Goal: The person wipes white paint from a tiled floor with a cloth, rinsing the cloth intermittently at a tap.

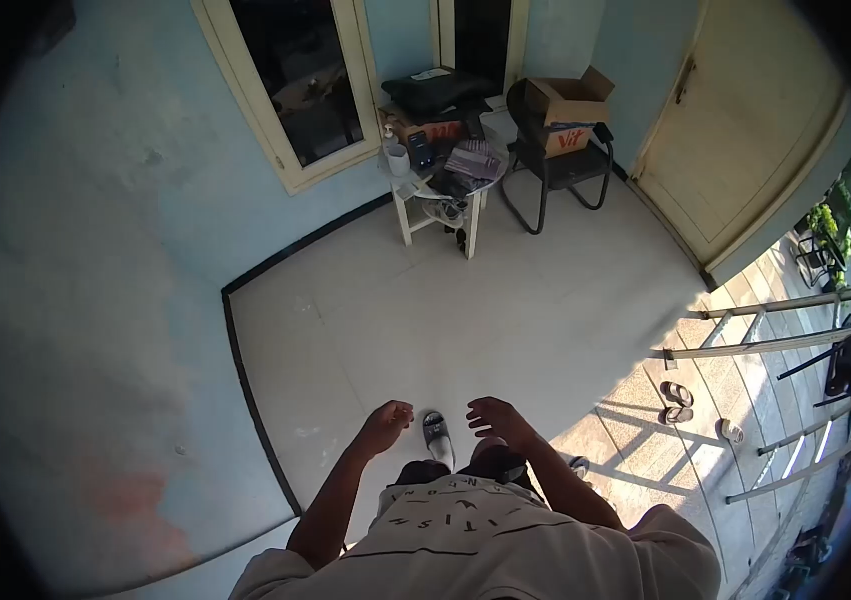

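- Sandal (434, 428), dark-coloured, is sitting on a foot (443, 452) on the pale floor (425, 330), showing between the two hands.
- It is probably weighing little and bending easily; its side edge or strap is likely offering the surest hold.
- Left hand (385, 428) is hanging half-open, fingers loosely bent, gripping nothing visible.
- Right hand (501, 420) is hovering likewise, loosely open.
- Farther off, a cluttered table (472, 232) is standing beside a chair (593, 170) holding a cardboard box (572, 140).
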`<action>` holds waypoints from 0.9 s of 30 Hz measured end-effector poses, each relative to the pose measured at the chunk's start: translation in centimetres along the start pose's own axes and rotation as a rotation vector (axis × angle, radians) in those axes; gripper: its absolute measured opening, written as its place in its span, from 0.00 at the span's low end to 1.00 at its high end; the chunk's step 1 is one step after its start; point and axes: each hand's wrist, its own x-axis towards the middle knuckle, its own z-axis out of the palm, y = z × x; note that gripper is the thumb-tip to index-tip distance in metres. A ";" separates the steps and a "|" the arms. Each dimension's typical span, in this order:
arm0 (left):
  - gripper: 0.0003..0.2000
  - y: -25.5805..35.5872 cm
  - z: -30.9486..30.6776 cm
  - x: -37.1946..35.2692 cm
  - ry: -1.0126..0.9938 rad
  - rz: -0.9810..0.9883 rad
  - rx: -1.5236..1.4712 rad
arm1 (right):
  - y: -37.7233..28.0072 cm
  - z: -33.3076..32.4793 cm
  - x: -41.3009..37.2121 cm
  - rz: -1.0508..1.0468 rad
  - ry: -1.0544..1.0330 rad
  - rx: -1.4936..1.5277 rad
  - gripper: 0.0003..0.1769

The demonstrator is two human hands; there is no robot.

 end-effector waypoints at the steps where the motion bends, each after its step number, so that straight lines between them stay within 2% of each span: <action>1: 0.18 0.5 1.1 -0.2 -0.009 0.057 -0.018 | -0.3 -0.4 -1.7 -0.018 0.040 0.002 0.20; 2: 0.16 1.0 2.0 -0.5 0.014 0.132 0.036 | 0.1 -1.1 -2.8 -0.030 0.104 -0.007 0.20; 3: 0.16 6.9 -6.5 5.7 0.058 0.143 0.122 | -5.9 -0.8 6.9 -0.096 0.051 0.040 0.20; 5: 0.16 10.8 -8.1 8.5 0.082 0.182 0.039 | -8.7 -3.2 9.7 -0.088 0.151 0.084 0.20; 6: 0.16 12.4 -8.5 9.2 0.084 0.110 0.012 | -9.9 -4.3 10.6 -0.080 0.173 0.148 0.20; 9: 0.17 14.1 -10.6 12.4 0.137 0.026 -0.054 | -11.6 -9.7 18.0 -0.004 0.178 0.164 0.22; 13: 0.17 14.0 -12.8 17.5 0.236 -0.075 -0.152 | -19.4 -16.4 29.4 0.045 0.204 0.025 0.21; 15: 0.18 14.6 -13.7 20.6 0.331 -0.166 -0.204 | -24.3 -20.3 37.4 0.067 0.256 -0.061 0.22; 17: 0.18 16.4 -14.2 23.6 0.392 -0.242 -0.244 | -28.4 -25.1 46.1 0.005 0.339 -0.177 0.22; 19: 0.18 19.2 -14.8 26.4 0.447 -0.320 -0.267 | -34.1 -28.6 54.1 0.065 0.488 -0.317 0.31; 21: 0.17 22.9 -14.9 28.8 0.454 -0.307 -0.271 | -35.2 -33.7 63.6 -0.169 0.696 -0.655 0.41; 24: 0.18 27.0 -15.1 32.4 0.477 -0.348 -0.289 | -42.8 -35.3 69.0 -0.059 0.726 -0.803 0.45; 27: 0.17 28.3 -15.0 35.1 0.510 -0.410 -0.330 | -46.3 -36.5 74.2 -0.114 0.787 -0.904 0.48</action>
